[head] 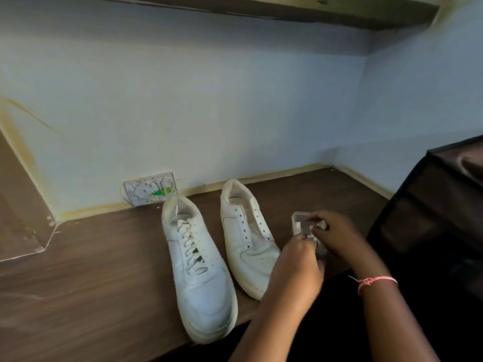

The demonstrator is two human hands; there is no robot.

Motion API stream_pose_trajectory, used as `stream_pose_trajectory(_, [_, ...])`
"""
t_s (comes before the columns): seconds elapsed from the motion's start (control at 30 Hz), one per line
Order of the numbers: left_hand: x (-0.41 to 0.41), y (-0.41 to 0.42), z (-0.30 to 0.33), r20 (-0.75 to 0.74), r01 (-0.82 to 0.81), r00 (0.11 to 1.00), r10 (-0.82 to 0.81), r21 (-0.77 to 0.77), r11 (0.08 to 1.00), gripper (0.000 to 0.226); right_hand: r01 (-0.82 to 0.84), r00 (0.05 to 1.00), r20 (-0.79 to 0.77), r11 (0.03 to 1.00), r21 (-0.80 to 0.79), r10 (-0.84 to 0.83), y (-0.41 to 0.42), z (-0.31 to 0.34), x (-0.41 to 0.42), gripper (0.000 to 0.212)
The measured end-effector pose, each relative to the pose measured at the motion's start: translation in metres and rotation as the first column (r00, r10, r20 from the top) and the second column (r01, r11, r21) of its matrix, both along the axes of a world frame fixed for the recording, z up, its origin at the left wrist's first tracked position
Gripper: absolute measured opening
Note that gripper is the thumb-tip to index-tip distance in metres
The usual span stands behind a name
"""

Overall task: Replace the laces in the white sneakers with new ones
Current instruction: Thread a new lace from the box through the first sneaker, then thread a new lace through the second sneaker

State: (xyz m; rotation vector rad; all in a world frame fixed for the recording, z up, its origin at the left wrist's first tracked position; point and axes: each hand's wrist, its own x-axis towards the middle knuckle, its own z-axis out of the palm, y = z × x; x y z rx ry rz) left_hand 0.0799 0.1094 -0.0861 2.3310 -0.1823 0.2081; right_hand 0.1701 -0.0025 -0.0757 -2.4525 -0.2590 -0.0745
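Note:
Two white sneakers stand side by side on the brown wooden surface (pixel 78 270), toes toward me. The left sneaker (pixel 194 265) is laced with a white lace. The right sneaker (pixel 245 236) has bare eyelets and no lace. To its right, both my hands hold a small clear plastic packet (pixel 300 223) with white laces inside. My left hand (pixel 298 267) pinches its near end, and my right hand (pixel 337 233) grips it from the right side. The hands are blurred, so the fingers' exact hold is unclear.
A white wall plate with exposed wires (pixel 150 188) leans against the pale wall behind the sneakers. A dark mesh drawer unit (pixel 431 218) stands at the right. A pink thread bracelet (pixel 376 281) circles my right wrist. A shelf runs overhead.

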Motion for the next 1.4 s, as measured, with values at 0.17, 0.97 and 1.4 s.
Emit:
stream_pose_trajectory(0.17, [0.01,-0.023,-0.011,-0.181,-0.068,0.978,0.101,0.179,0.981,0.064,-0.102,0.992,-0.093,0.979,-0.178,0.087,0.008,-0.007,0.003,0.024])
stream_pose_trajectory(0.97, [0.032,-0.029,-0.022,-0.01,-0.044,0.999,0.043,-0.038,0.998,0.044,0.151,0.945,0.201,0.887,0.437,-0.26,0.002,0.009,0.009,0.046])
stream_pose_trajectory(1.4, [0.073,0.037,0.188,-0.144,0.012,0.989,-0.046,-0.232,0.973,0.017,-0.167,0.783,0.62,0.944,0.285,-0.049,0.031,0.221,-0.039,0.048])
